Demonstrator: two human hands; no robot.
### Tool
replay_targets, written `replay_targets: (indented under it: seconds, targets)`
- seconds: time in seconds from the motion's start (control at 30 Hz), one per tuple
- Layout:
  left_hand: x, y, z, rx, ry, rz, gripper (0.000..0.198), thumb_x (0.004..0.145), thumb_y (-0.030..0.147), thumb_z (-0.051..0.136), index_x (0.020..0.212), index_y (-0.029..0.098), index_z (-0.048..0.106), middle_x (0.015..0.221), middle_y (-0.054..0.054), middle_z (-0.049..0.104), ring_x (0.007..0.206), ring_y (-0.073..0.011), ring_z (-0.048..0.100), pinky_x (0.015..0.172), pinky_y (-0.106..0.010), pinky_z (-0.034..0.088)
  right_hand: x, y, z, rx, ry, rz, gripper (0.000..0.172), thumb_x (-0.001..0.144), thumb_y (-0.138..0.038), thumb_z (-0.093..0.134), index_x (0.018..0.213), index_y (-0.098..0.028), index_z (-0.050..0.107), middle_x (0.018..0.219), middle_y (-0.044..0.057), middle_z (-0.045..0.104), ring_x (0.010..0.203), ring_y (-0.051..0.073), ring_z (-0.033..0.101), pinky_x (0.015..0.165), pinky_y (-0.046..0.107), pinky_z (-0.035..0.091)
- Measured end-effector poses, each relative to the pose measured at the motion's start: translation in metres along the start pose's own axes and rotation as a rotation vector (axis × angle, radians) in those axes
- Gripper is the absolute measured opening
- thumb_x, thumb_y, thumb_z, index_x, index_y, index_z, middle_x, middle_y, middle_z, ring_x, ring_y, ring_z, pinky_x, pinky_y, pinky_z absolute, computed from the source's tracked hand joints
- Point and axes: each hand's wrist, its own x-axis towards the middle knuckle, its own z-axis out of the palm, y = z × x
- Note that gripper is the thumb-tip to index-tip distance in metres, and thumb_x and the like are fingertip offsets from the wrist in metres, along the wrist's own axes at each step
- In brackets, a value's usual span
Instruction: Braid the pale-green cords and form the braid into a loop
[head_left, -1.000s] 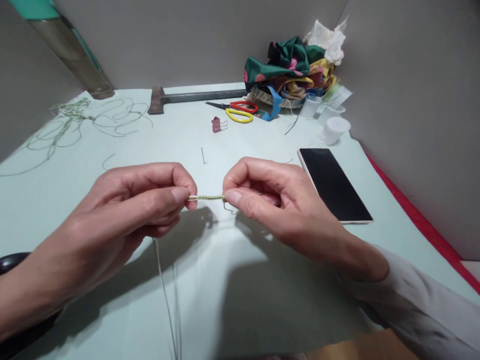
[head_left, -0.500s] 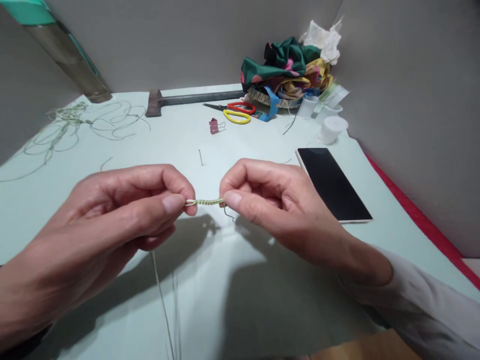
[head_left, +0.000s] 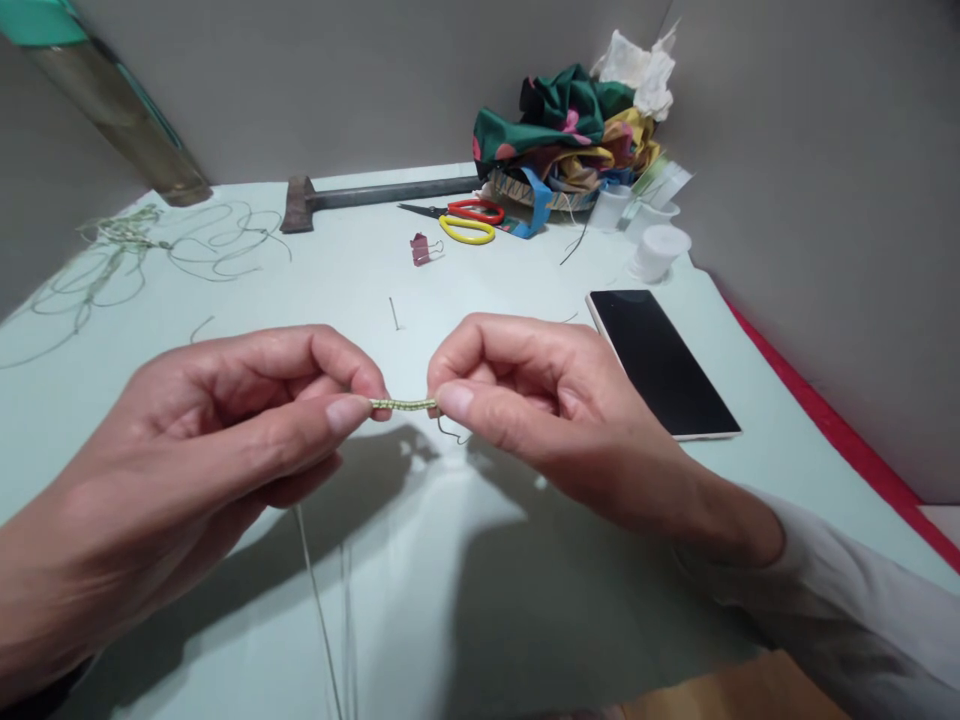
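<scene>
A short green braided cord point(head_left: 405, 405) is stretched level between my two hands above the table. My left hand point(head_left: 262, 420) pinches its left end between thumb and index finger, the other fingers curled in. At the right end, the thumb and index finger of my right hand point(head_left: 532, 410) close on the cord. A thin loose thread end point(head_left: 450, 432) sticks out below my right fingertips. Long pale strands point(head_left: 318, 600) hang down from beneath my left hand.
Behind my hands on the pale table point(head_left: 510, 275) lie a pin point(head_left: 394, 314), a binder clip point(head_left: 421, 250), scissors point(head_left: 466, 230), a hammer point(head_left: 300, 205), tangled thread point(head_left: 124, 235), spools point(head_left: 660, 252), a fabric pile point(head_left: 562, 125) and a bottle point(head_left: 127, 120). A phone point(head_left: 664, 360) is at right.
My right hand has come slightly nearer my left, and the gap between them is narrower. My left thumb now covers the pale loop at the cord's end. The whole view has shifted slightly.
</scene>
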Motion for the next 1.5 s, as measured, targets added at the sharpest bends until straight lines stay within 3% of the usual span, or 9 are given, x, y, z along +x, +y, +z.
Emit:
replay_targets:
  seconds: [0.33, 0.77, 1.07, 1.5]
  targets:
    - [0.0, -0.002, 0.0, 0.007, 0.009, -0.018, 0.02, 0.078, 0.043, 0.087, 0.079, 0.025, 0.079, 0.054, 0.0, 0.048, 0.048, -0.0085, 0.038, 0.038, -0.016, 0.029, 0.004, -0.003, 0.005, 0.002, 0.041, 0.02, 0.013, 0.089, -0.018, 0.061, 0.076, -0.02, 0.061, 0.068, -0.004, 0.047, 0.058, 0.008, 0.037, 0.051, 0.023, 0.027]
    - [-0.001, -0.004, -0.001, 0.055, 0.04, -0.022, 0.018, 0.079, 0.043, 0.088, 0.082, 0.026, 0.081, 0.057, 0.0, 0.048, 0.05, -0.0087, 0.039, 0.04, -0.017, 0.03, 0.006, -0.005, 0.007, 0.014, 0.052, 0.043, 0.015, 0.085, -0.023, 0.067, 0.072, -0.021, 0.06, 0.065, -0.004, 0.044, 0.057, 0.01, 0.035, 0.05, 0.027, 0.029]
    - [-0.001, -0.004, -0.002, 0.062, 0.051, -0.026, 0.019, 0.078, 0.043, 0.088, 0.081, 0.026, 0.082, 0.066, -0.003, 0.064, 0.052, -0.0091, 0.046, 0.041, -0.017, 0.033, 0.005, -0.008, 0.006, 0.004, 0.046, 0.085, 0.023, 0.084, -0.035, 0.075, 0.072, -0.022, 0.061, 0.065, -0.004, 0.042, 0.058, 0.01, 0.036, 0.049, 0.026, 0.029]
    - [-0.005, -0.008, -0.005, 0.106, 0.076, 0.006, 0.016, 0.078, 0.043, 0.087, 0.082, 0.028, 0.081, 0.065, -0.001, 0.067, 0.046, -0.0099, 0.05, 0.036, -0.017, 0.033, 0.002, -0.006, 0.005, -0.002, 0.064, 0.089, 0.017, 0.087, -0.033, 0.073, 0.076, -0.025, 0.064, 0.069, -0.002, 0.049, 0.061, 0.012, 0.043, 0.049, 0.027, 0.033]
